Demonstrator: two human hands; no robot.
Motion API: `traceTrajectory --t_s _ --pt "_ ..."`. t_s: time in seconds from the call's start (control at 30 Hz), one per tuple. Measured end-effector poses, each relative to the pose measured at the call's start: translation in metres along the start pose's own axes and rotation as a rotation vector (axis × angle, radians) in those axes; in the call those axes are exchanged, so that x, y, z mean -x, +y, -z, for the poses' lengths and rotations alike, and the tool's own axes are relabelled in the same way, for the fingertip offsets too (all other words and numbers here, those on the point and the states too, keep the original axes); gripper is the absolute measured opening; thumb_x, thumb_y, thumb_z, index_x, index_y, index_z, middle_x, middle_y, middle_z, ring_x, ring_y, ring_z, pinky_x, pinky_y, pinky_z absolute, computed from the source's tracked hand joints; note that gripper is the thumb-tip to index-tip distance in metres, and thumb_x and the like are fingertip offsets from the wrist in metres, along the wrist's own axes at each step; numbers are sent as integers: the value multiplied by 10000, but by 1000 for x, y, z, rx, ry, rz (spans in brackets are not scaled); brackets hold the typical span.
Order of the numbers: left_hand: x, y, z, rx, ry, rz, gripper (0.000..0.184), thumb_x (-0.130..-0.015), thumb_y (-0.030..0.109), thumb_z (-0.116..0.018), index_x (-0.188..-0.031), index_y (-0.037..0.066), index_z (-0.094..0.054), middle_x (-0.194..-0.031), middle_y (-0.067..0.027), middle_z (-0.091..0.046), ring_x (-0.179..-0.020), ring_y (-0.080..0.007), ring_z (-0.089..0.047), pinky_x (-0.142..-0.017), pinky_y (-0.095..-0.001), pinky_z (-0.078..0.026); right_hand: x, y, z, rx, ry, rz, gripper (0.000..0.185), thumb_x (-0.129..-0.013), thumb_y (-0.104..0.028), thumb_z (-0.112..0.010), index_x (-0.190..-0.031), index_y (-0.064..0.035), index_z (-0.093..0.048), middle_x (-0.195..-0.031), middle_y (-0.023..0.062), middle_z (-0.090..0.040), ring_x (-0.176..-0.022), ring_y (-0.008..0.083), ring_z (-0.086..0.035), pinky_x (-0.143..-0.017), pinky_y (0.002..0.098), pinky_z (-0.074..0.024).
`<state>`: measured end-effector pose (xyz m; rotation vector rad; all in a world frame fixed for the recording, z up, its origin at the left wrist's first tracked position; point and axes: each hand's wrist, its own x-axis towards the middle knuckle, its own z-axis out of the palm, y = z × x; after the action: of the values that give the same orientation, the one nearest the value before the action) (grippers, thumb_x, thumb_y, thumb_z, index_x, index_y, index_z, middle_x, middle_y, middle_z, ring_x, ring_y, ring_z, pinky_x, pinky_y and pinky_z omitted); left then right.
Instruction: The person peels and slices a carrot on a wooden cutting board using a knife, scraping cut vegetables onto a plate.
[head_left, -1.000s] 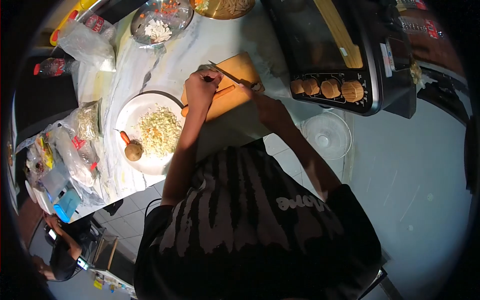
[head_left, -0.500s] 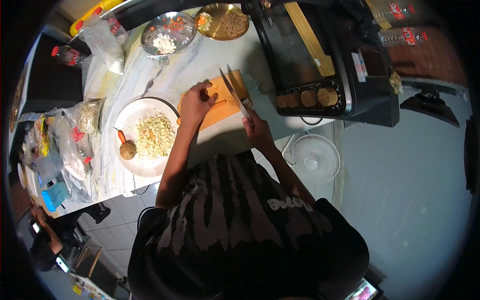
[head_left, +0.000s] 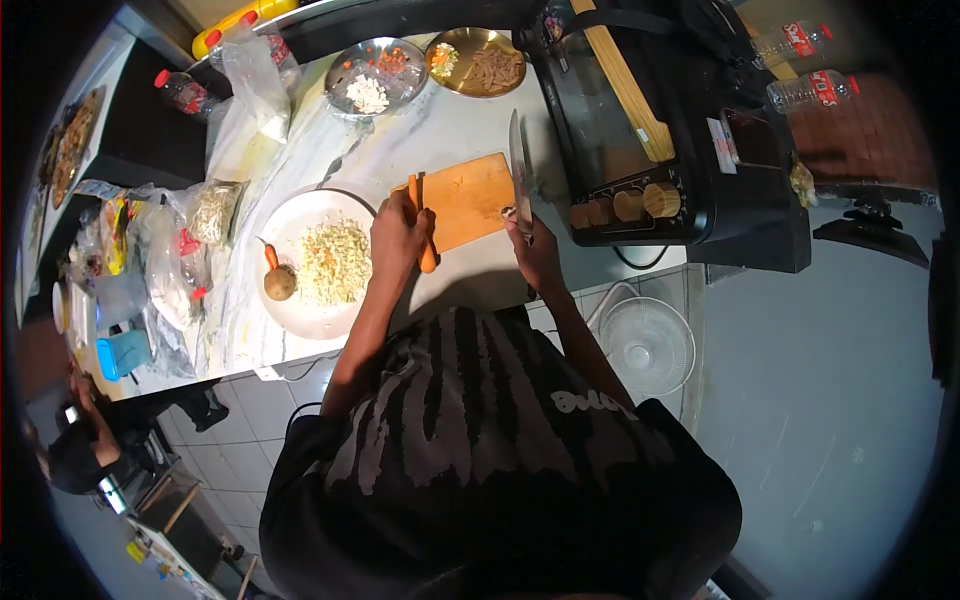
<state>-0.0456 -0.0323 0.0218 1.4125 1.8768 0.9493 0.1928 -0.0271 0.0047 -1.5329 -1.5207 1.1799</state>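
Observation:
My left hand point(head_left: 398, 232) is closed around an orange carrot point(head_left: 428, 258) at the left edge of the wooden cutting board point(head_left: 468, 205). The carrot points away from me, its two ends showing past my fingers. In my right hand point(head_left: 540, 258) is a kitchen knife point(head_left: 518, 165), gripped by its handle, blade pointing away along the board's right edge. A small pale piece point(head_left: 508, 213) lies near the knife handle. Left of the board, a large white plate point(head_left: 290, 215) bears finely chopped pale vegetable point(head_left: 335, 262), a brown potato point(head_left: 280, 283) and a red chilli point(head_left: 271, 257).
Behind the board stand a metal plate point(head_left: 415, 95) of chopped white and red bits and a gold-coloured plate point(head_left: 470, 88) with brown strips. A black oven-like appliance point(head_left: 610, 120) stands right. Plastic bags point(head_left: 170, 270) and bottles line the left. A white basket point(head_left: 650, 345) sits below, right.
My left hand has taken up the carrot from the board and turned it lengthwise at the left edge. The knife has moved right, to the board's right edge. The view has shifted slightly.

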Motion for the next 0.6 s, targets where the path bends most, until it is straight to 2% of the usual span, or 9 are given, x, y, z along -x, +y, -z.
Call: traceTrajectory --t_s 0.07,0.2,0.27,0.3,0.33,0.4,0.43,0.5,0.6 --pt "-4 -10 -4 -166 37 -32 371 -827 149 -711 -1132 -31 -598 -965 -230 -645 -857 -415 -652 -755 -480 -529 -2 5 0 58 29 40 245 -967 -224 -625 -1081 -7 -629 -947 115 -699 -871 200 -672 -784 339 -510" --pt "-3 -11 -9 -191 85 -65 423 -829 156 -715 -1196 -8 -582 -1018 -226 -630 -905 -418 -647 -770 -488 -532 0 4 2 46 27 88 217 -964 -199 -625 -1061 -4 -630 -916 132 -700 -879 254 -692 -781 355 -519" --pt "-1 -7 -11 -268 74 -30 495 -826 175 -728 -1268 29 -559 -1059 -209 -618 -928 -422 -646 -768 -499 -530 3 8 7 102 31 115 203 -964 -187 -623 -1050 -3 -625 -915 150 -697 -891 282 -693 -775 359 -519" --pt "-1 -4 -10 -306 56 13 552 -817 197 -739 -1318 82 -539 -1097 -181 -610 -949 -387 -638 -806 -479 -523 7 9 9 61 39 123 185 -962 -174 -616 -1038 -6 -622 -910 157 -692 -861 287 -686 -761 359 -514" --pt "1 0 -9 -317 53 4 552 -817 197 -739 -1318 82 -539 -1097 -181 -610 -949 -387 -638 -806 -479 -523 12 9 12 48 47 122 185 -962 -174 -616 -1038 -6 -622 -910 157 -692 -861 287 -686 -761 359 -514" --pt "-1 11 -10 -593 156 -151 515 -805 207 -740 -1287 105 -590 -1094 -152 -631 -965 -335 -617 -860 -444 -504 20 10 21 50 32 97 164 -963 -159 -605 -1027 -8 -618 -907 156 -692 -833 284 -680 -752 361 -508" --pt "-6 13 -13 -601 151 -161 515 -805 207 -740 -1287 105 -590 -1094 -152 -631 -965 -335 -617 -860 -444 -504 26 11 25 40 40 94 164 -963 -159 -605 -1027 -8 -618 -907 156 -692 -833 284 -680 -752 361 -508" --pt "-21 14 -26 -531 85 -383 431 -792 199 -727 -1211 124 -662 -1066 -123 -658 -973 -302 -593 -899 -421 -479 40 16 34 4 56 111 161 -961 -158 -601 -1022 -10 -616 -884 162 -683 -813 281 -673 -739 369 -505" --pt "-42 15 -45 -574 -19 -518 366 -784 184 -707 -1144 117 -705 -1047 -104 -680 -987 -311 -599 -883 -436 -496 59 28 43 0 91 98 172 -961 -178 -607 -1018 -17 -617 -865 164 -677 -791 270 -665 -717 371 -499"
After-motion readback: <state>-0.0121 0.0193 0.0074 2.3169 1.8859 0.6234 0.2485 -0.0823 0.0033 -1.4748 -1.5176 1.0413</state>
